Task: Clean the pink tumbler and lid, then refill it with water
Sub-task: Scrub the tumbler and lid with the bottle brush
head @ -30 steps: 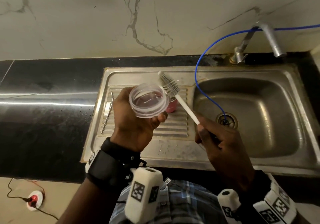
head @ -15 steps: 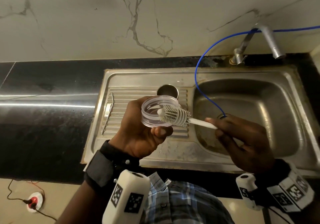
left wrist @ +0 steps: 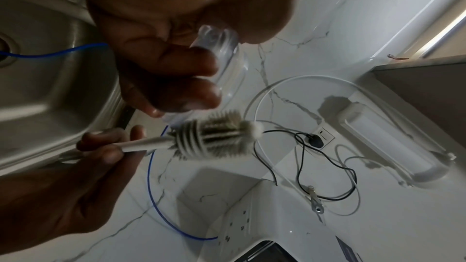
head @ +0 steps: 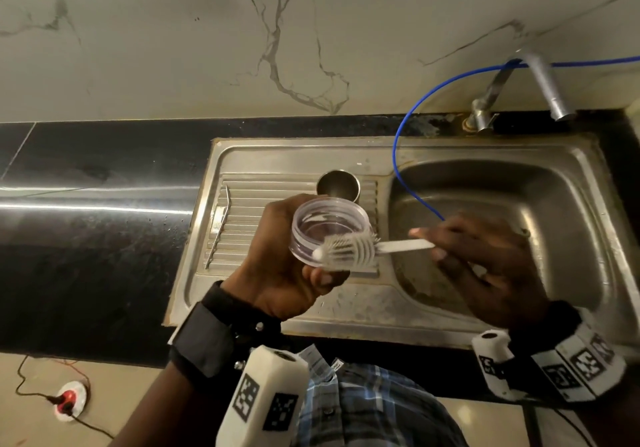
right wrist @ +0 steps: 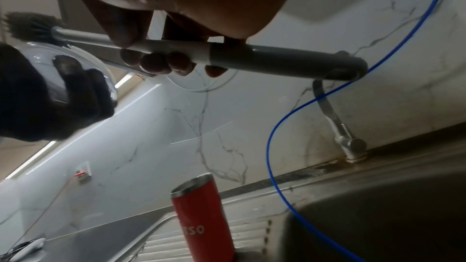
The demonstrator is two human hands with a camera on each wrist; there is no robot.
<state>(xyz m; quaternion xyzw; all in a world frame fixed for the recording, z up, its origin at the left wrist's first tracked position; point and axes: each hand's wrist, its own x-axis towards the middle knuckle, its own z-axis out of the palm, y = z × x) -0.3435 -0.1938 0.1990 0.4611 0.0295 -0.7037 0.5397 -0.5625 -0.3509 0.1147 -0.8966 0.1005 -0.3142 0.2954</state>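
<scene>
The steel sink [head: 349, 322] spreads under both my hands, basin to the right, ribbed drainboard to the left. On the far edge of that drainboard the tumbler [head: 337, 183] stands upright and open-mouthed, just beyond my left hand [head: 277, 266]. That hand curls round the clear lid [head: 329, 230], open side tilted up toward me, held above the drainboard. My right hand [head: 485, 263] pinches the white handle of the bottle brush [head: 349, 247], fingers wrapped round it. The brush lies left to right, its long axis nearly level, bristle head at the lid's near rim and handle running out right over the basin. So I judge the scrubbing stroke runs along that axis, right hand driving leftward into the lid while the left only steadies it.
</scene>
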